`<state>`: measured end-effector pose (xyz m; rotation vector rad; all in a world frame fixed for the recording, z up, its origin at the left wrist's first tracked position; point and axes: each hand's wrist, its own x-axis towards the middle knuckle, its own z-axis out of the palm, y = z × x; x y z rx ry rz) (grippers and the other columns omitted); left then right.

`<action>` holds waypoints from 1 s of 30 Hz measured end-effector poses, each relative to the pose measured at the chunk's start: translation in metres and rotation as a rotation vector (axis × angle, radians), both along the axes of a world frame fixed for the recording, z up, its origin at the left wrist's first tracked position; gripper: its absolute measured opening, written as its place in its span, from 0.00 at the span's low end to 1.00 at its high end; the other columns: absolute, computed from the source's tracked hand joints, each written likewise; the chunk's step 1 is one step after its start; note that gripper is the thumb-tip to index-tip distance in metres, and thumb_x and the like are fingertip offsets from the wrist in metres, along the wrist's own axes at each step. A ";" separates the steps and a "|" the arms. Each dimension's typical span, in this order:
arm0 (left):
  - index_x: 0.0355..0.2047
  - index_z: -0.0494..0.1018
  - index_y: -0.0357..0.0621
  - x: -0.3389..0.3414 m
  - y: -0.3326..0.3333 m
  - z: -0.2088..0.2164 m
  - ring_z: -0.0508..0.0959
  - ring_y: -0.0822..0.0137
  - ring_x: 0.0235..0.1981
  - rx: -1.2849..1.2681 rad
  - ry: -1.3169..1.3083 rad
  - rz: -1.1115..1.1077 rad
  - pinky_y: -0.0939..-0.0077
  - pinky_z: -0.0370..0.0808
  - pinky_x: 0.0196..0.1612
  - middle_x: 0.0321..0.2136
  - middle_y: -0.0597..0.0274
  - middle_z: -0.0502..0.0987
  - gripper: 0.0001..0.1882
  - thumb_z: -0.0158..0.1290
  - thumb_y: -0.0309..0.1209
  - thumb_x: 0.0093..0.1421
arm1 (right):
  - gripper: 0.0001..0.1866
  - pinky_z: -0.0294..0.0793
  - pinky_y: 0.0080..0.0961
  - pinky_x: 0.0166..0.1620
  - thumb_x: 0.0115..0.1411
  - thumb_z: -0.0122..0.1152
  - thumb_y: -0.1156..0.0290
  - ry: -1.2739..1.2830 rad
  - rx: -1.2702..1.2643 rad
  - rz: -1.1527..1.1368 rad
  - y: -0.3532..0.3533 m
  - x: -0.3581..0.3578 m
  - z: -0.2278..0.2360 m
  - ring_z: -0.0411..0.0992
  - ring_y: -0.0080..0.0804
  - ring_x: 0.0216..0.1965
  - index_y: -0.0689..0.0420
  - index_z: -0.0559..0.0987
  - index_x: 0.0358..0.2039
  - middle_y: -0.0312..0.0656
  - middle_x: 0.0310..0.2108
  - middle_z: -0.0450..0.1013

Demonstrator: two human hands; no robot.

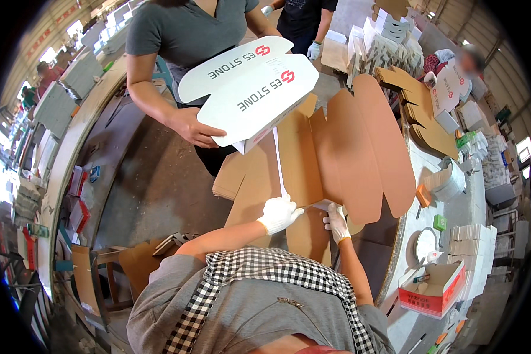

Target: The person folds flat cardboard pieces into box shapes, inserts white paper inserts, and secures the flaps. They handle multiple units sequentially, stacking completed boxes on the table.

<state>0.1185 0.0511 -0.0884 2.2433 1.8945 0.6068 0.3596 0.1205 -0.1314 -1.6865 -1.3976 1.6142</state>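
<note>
A brown cardboard box blank [345,159] lies unfolded before me, its rounded flaps raised on the right. My left hand [280,214], in a white knit glove, presses on the cardboard with its fingers curled; what they hold, if anything, is hidden. A narrow white strip [278,162] runs up the cardboard from that hand. At the fold near the lower edge, my right hand [336,224], also gloved, grips the blank between thumb and fingers. Across from me, a person's bare hand [197,127] holds a white printed box [253,88] with rounded flaps.
On the right, a curved worktop [416,236] carries a red-and-white open carton [433,289], a roll of white tape [426,243] and a green block [439,222]. More flat cardboard [422,106] is stacked beyond. Another gloved person stands behind; a long bench [76,130] curves along the left.
</note>
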 end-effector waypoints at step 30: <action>0.63 0.59 0.28 0.055 -0.030 0.036 0.75 0.54 0.37 -0.197 0.243 -0.176 0.61 0.68 0.40 0.38 0.46 0.73 0.44 0.58 0.40 0.49 | 0.31 0.65 0.32 0.57 0.69 0.47 0.47 -0.289 -0.152 0.189 0.067 0.057 0.004 0.69 0.36 0.53 0.64 0.73 0.57 0.48 0.53 0.73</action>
